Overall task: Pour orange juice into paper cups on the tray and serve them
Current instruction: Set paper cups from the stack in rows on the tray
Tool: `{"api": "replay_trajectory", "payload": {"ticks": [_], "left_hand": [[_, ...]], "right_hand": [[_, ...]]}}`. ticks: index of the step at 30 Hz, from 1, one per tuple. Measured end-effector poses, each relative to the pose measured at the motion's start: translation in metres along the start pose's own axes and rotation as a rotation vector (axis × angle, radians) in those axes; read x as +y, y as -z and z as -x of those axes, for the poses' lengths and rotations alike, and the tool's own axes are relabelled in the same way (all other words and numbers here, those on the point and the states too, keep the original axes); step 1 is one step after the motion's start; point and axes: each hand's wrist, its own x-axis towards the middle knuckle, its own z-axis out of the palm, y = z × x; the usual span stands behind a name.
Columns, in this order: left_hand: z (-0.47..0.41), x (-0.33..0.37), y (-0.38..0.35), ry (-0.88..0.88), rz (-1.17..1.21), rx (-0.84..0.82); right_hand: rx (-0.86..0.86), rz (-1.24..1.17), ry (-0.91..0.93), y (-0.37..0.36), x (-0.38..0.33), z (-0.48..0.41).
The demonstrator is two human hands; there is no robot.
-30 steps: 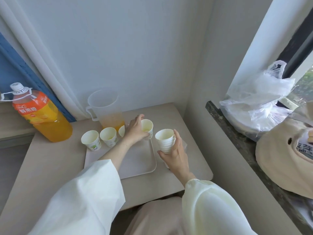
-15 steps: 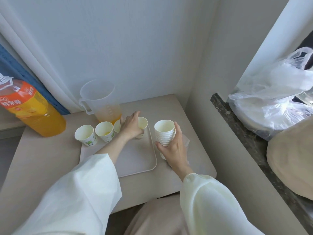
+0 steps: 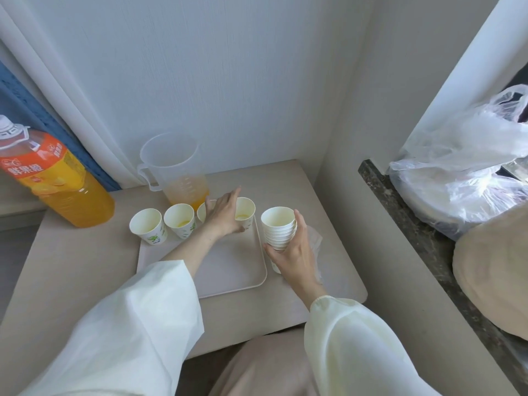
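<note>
plastic bag on stone ledge R, blue curtain L

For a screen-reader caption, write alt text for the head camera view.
A person's left hand holds a paper cup at the tray's far edge, in a row with three other cups, while the right hand grips a stack of cups. A jug and juice bottle stand behind.

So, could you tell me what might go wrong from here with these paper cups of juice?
The left hand holds a white paper cup with juice close to the right rim of the pale rectangular tray; a nudge might tip it. The loose white sleeve reaches over the tray and could brush the neighbouring cups.
</note>
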Motion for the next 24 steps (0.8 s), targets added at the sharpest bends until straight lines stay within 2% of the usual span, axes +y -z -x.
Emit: {"api": "replay_trajectory", "payload": {"ticks": [8,24], "left_hand": [[0.005,-0.031,0.018,0.12,-0.202,-0.061],[0.0,-0.042,0.012,0.142,-0.167,-0.007]], "right_hand": [[0.004,-0.021,-0.015,-0.013,0.003,-0.001],[-0.007,-0.006,-0.026,-0.021,0.008,-0.002]]}}
